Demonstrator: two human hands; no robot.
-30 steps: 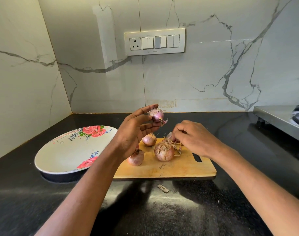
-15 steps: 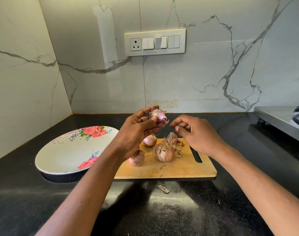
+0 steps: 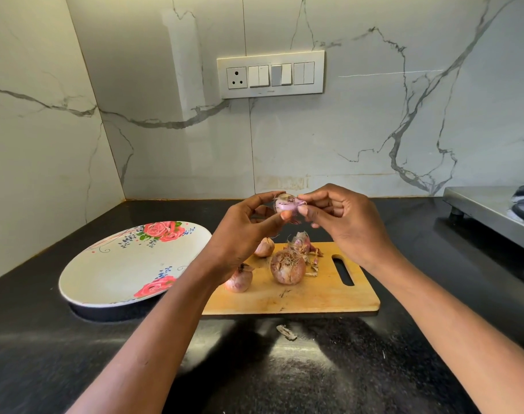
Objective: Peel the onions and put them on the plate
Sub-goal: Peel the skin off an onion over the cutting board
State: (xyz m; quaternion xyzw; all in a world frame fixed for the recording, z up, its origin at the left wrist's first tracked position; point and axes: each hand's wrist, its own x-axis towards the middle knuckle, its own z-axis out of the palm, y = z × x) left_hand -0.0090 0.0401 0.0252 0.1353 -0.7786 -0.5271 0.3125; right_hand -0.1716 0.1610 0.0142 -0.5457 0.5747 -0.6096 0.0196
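My left hand (image 3: 245, 231) has its grip clamped on a small, light onion (image 3: 285, 203) above the table's back edge, while my right hand (image 3: 341, 222) pinches its thin, brittle skin, probably slippery underneath.

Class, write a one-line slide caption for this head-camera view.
Both hands, left hand and right hand, peel a small onion above the cutting board.
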